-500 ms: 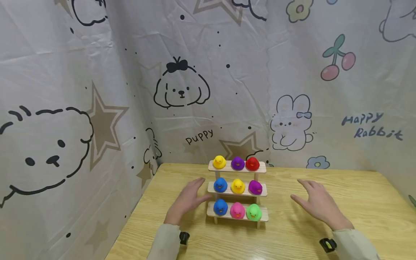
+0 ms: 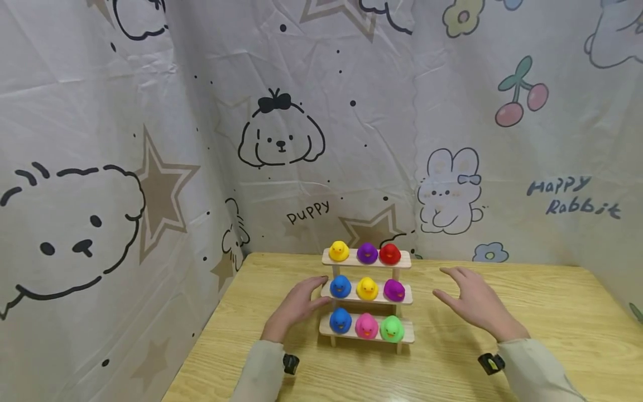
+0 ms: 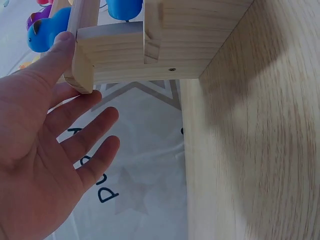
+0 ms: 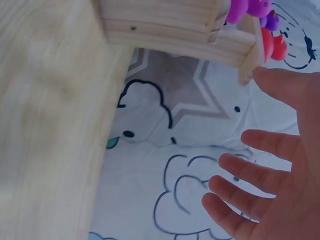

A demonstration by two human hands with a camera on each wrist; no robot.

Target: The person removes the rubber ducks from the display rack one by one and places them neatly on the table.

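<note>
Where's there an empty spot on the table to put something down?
The table is bare to the right of the right hand and in front of the shelf. Between shelf and right hand there's only a small bare gap. The shelf itself is crowded with nine ducks, and the left hand is at its left end.

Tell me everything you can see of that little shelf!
The shelf looks like pale, bare wood. It stands upright on the table, its three round-cornered boards stepped up toward the back on wooden supports. Each board bears three ducks. The left hand is at the middle board's left end, its thumb seemingly touching; whether it grips, I can't tell. The right hand is apart from it.
</note>
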